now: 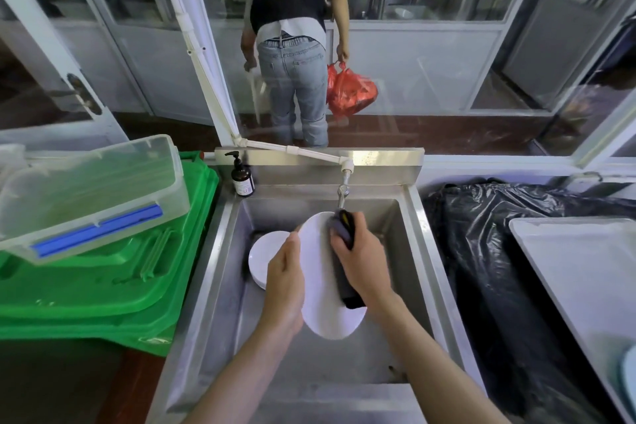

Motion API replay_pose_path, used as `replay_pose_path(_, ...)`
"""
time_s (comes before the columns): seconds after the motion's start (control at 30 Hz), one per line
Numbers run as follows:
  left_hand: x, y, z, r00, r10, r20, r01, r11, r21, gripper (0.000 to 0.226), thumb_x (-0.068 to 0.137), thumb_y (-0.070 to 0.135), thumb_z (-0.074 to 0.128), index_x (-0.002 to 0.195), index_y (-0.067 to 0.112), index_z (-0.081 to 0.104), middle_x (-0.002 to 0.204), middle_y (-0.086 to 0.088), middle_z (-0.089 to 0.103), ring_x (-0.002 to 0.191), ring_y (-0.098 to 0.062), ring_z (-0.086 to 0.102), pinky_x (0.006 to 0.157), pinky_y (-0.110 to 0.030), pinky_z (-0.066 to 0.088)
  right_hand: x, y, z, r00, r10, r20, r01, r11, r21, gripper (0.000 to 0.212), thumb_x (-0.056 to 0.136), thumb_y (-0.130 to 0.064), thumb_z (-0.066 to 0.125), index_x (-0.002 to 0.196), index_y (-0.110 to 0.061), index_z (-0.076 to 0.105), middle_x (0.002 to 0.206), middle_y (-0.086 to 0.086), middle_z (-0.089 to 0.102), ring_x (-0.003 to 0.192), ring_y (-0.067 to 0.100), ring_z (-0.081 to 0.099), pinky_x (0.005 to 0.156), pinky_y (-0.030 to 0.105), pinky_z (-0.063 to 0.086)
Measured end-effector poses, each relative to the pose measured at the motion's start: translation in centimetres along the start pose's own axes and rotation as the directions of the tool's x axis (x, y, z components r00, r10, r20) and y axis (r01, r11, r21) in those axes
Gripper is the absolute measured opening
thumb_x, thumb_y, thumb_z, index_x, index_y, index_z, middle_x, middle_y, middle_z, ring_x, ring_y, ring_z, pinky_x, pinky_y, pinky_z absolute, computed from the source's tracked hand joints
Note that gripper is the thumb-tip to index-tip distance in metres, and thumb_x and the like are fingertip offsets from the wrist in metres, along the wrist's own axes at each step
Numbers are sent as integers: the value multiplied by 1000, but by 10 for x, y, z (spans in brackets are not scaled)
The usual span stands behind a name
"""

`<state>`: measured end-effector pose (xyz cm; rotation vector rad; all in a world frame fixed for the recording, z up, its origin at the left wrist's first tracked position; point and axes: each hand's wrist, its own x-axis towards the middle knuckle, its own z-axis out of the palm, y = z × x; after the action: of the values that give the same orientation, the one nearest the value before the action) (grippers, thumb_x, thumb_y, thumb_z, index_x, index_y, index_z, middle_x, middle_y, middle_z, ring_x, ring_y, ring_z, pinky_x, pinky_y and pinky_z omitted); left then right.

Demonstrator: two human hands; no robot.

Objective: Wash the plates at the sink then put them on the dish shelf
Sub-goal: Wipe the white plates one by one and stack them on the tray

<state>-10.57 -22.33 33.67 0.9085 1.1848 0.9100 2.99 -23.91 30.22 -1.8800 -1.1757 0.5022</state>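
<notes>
A white plate (321, 289) is held tilted over the steel sink (220, 251), under the tap (342, 191). My left hand (285, 282) grips its left edge. My right hand (361, 258) presses a dark cloth (344, 237) against the plate's face; the cloth hangs down over the plate. A small stack of white plates (263, 256) leans at the sink's back left, partly hidden behind my left hand.
A brown pump bottle (242, 177) stands on the sink's back left corner. To the left, a clear plastic box (89, 196) rests on a green bin lid (103, 289). On the right are a black bin bag (488, 251) and a white tray (585, 272). Behind the glass, a person holds a red bag (349, 91).
</notes>
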Motion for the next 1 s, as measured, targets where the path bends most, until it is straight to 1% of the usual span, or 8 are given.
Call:
replay_pose_path(0.07, 0, 2, -2, 1000, 17, 4, -17, 1000, -6, 28, 110, 37, 44, 113, 34, 72, 106, 23, 76, 115, -10, 63, 102, -35, 48, -5, 17, -3, 993, 116, -23, -117, 992, -42, 20, 99, -39, 58, 110, -34, 42, 89, -9, 67, 85, 30, 68, 71, 42, 52)
replay_pose_path(0.2, 4, 7, -4, 1000, 1, -26, -3, 999, -45, 28, 110, 36, 44, 113, 35, 72, 107, 22, 75, 112, -7, 63, 94, -31, 49, -45, 25, 11, 984, 171, 53, -165, 981, -102, 23, 99, -44, 57, 111, -31, 41, 94, -7, 66, 90, 32, 69, 70, 39, 49)
replay_pose_path(0.37, 6, 4, -3, 995, -84, -60, 79, 993, -90, 26, 109, 40, 48, 107, 26, 71, 97, 13, 73, 84, 0, 69, 69, -18, 52, -78, -7, 29, 981, 55, 188, -66, 996, 53, 15, 100, -34, 55, 105, -31, 40, 89, -7, 67, 83, 25, 64, 70, 40, 47)
replay_pose_path(0.47, -1, 2, -1, 985, -166, -36, 161, 981, -109, 45, 107, 50, 47, 97, 13, 71, 92, -5, 77, 87, -17, 73, 71, -28, 56, -58, -24, 25, 979, -56, 199, 30, 991, 132, 11, 99, -36, 52, 108, -31, 46, 92, -8, 69, 83, 15, 64, 72, 34, 49)
replay_pose_path(0.57, -1, -7, 0, 984, -177, -4, 176, 980, -92, 46, 107, 53, 44, 105, 19, 74, 107, -3, 79, 102, -17, 73, 89, -31, 58, -30, -28, 18, 983, -129, 134, 117, 989, 94, 16, 103, -35, 53, 116, -25, 50, 101, -4, 69, 91, 19, 63, 80, 37, 49)
replay_pose_path(0.7, -10, -13, -6, 989, -150, 15, 150, 988, -36, 31, 107, 52, 45, 111, 33, 70, 114, 14, 73, 111, -8, 65, 103, -37, 50, -10, -7, 7, 999, 45, 19, -46, 998, 31, 16, 105, -38, 51, 112, -27, 44, 91, -4, 68, 87, 29, 65, 68, 41, 45)
replay_pose_path(0.87, -10, -2, -10, 995, -85, -44, 83, 995, -47, 28, 108, 46, 47, 99, 34, 70, 110, 12, 72, 109, -12, 64, 98, -37, 51, -38, 10, 13, 970, 242, 24, -243, 968, 64, 14, 103, -40, 51, 108, -30, 42, 93, -6, 64, 92, 33, 65, 75, 40, 47)
replay_pose_path(1.0, 1, -1, -10, 995, -75, -69, 71, 996, -60, 31, 108, 46, 46, 99, 29, 70, 105, 7, 75, 108, -13, 67, 91, -35, 51, -61, -8, 27, 994, 46, 98, -56, 993, 103, 21, 93, -30, 57, 114, -31, 52, 92, -16, 68, 85, 13, 63, 69, 28, 46)
